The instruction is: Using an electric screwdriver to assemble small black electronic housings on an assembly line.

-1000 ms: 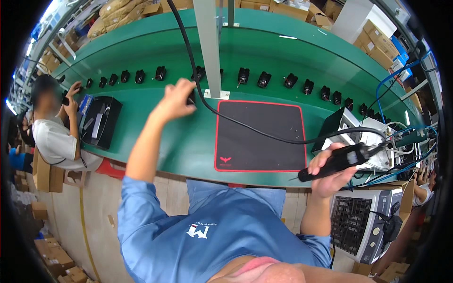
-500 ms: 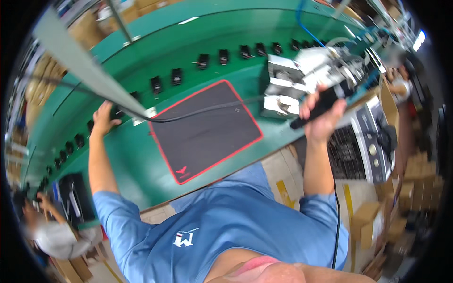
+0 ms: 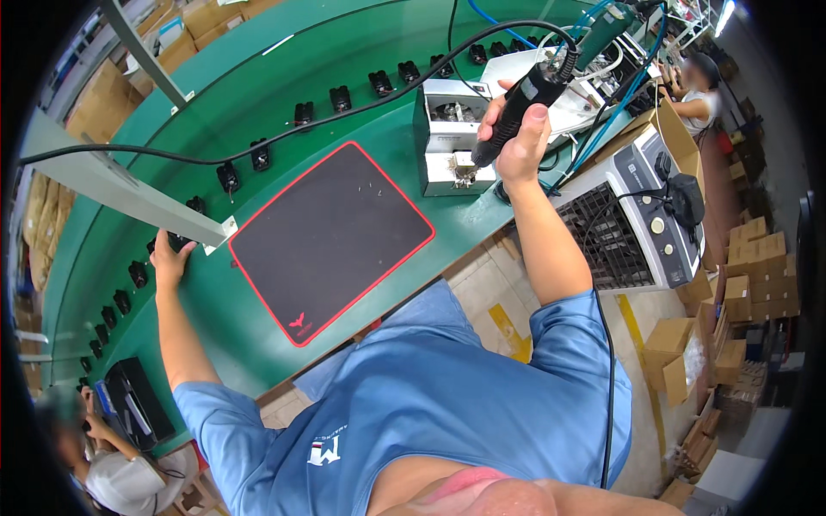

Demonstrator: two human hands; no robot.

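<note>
My right hand [image 3: 519,142] is wrapped round a black corded electric screwdriver [image 3: 527,101], tilted with its lower end down to the left. That end is close to a small metal mechanism [image 3: 465,168] on a screw-feeder-like metal box [image 3: 446,187]; contact cannot be made out. At the left, beside the foot of a grey post, my left hand [image 3: 169,261] closes its thumb and fingers round a small black part [image 3: 179,242], partly hidden by them. More such parts [image 3: 260,155] stand in a curved row along the green belt [image 3: 284,95].
A black mat with a red edge [image 3: 331,245] lies on the green table [image 3: 249,340]. The grey post [image 3: 129,181] rises between my left hand and the mat. The screwdriver's cable [image 3: 258,150] arcs across. An air cooler [image 3: 641,224] stands right; co-workers [image 3: 120,473] sit left and far right.
My left hand has closed on a small black part by the post. The screwdriver in my right hand now has its end by the metal box. The whole view has shifted.
</note>
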